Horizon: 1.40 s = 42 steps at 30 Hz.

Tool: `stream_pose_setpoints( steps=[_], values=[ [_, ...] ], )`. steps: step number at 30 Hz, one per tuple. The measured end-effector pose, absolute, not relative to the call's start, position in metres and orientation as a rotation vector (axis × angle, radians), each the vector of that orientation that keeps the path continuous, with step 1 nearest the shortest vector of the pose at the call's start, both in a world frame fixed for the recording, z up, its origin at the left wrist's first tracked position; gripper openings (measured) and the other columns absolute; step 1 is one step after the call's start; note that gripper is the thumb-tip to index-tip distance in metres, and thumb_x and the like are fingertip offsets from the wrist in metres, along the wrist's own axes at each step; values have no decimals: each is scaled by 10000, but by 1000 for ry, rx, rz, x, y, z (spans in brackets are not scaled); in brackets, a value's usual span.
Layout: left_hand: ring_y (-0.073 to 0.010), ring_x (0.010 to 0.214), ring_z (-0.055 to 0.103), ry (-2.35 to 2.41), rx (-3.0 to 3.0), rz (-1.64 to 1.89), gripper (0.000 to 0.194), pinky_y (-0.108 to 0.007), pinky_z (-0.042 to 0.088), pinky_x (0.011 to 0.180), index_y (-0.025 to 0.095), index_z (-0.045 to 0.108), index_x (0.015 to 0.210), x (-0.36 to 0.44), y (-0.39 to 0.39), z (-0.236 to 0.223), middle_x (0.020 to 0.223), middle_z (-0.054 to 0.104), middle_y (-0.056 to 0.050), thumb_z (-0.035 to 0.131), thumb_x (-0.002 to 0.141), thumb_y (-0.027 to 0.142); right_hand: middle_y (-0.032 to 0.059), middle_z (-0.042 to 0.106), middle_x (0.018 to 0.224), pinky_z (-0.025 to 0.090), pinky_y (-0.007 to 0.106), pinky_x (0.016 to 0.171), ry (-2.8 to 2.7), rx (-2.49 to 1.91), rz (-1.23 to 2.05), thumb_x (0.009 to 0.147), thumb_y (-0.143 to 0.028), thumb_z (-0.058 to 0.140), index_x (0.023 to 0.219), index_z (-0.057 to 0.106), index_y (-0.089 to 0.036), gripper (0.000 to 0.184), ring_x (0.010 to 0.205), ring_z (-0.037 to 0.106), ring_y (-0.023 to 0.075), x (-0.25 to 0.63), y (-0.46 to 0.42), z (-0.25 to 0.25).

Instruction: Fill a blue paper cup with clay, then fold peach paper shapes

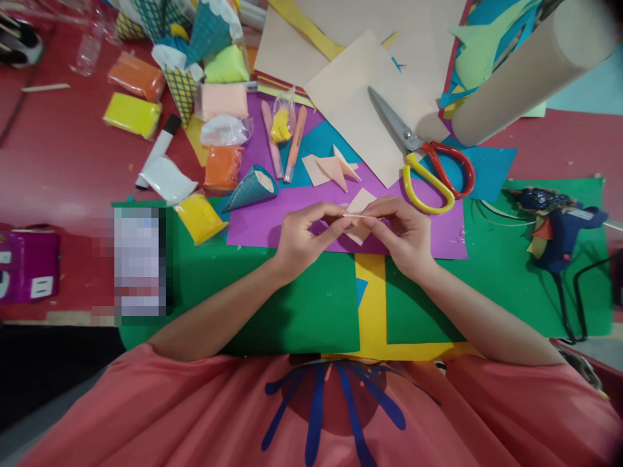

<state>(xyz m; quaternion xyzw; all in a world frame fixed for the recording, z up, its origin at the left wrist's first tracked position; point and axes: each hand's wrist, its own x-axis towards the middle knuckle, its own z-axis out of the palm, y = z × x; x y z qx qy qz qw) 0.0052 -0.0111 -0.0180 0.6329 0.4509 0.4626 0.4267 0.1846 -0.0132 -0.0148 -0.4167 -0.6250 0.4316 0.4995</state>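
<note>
Both of my hands meet over the purple paper sheet [292, 220] and pinch a small peach paper piece [361, 202] between them. My left hand [304, 235] grips its left edge with thumb and fingers closed. My right hand [403, 230] is closed on its right side. The piece is folded and partly hidden by my fingers. More peach paper offcuts [331, 168] lie just beyond, on the purple and blue paper.
Scissors [428, 168] with red and yellow handles lie at the right on a peach sheet [360, 97]. A blue glue gun [559, 230] rests on green paper [292, 305]. A cardboard tube [530, 65], clay packets [136, 78], patterned paper cones [253, 188], pens [294, 143] and a phone [139, 259] lie around.
</note>
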Motion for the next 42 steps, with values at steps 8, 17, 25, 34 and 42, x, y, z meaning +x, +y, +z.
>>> stream_pose_setpoints(
  steps=[8, 17, 25, 34, 42],
  values=[
    [-99, 698, 703, 1066, 1700, 1249, 113, -180, 556, 664, 193, 700, 818, 5, -9, -16, 765, 749, -4, 680, 848, 300, 3, 665, 768, 504, 273, 642, -1542, -1035, 1040, 869, -294, 652, 794, 645, -212, 112, 704, 615, 118, 184, -14, -14],
    [-93, 667, 687, 977, 1805, 1218, 108, -188, 531, 622, 208, 692, 791, 4, -10, -13, 735, 748, 16, 642, 877, 249, 15, 688, 789, 502, 276, 645, -1647, -1001, 1033, 893, -296, 608, 830, 651, -206, 118, 735, 629, 127, 182, -15, -9],
    [-92, 652, 654, 1055, 1746, 1160, 154, -193, 511, 603, 193, 657, 782, 6, -10, -13, 722, 717, 11, 652, 863, 324, -3, 654, 718, 477, 246, 602, -1650, -1055, 1040, 886, -269, 610, 779, 627, -189, 136, 665, 600, 103, 182, -16, -7],
    [-91, 568, 638, 1053, 1401, 1139, 177, -193, 503, 541, 187, 606, 736, 5, -10, -9, 634, 671, 19, 654, 847, 317, -18, 641, 681, 452, 238, 559, -1554, -1073, 1183, 892, -328, 604, 771, 614, -193, 181, 591, 575, 92, 182, -13, -10],
    [-90, 570, 561, 1056, 1578, 864, 182, -195, 439, 525, 175, 614, 725, 4, -3, -12, 648, 647, 8, 612, 830, 324, -11, 634, 668, 438, 247, 588, -1637, -1135, 1180, 879, -263, 591, 735, 605, -183, 166, 616, 573, 99, 183, -12, -10]
  ],
)
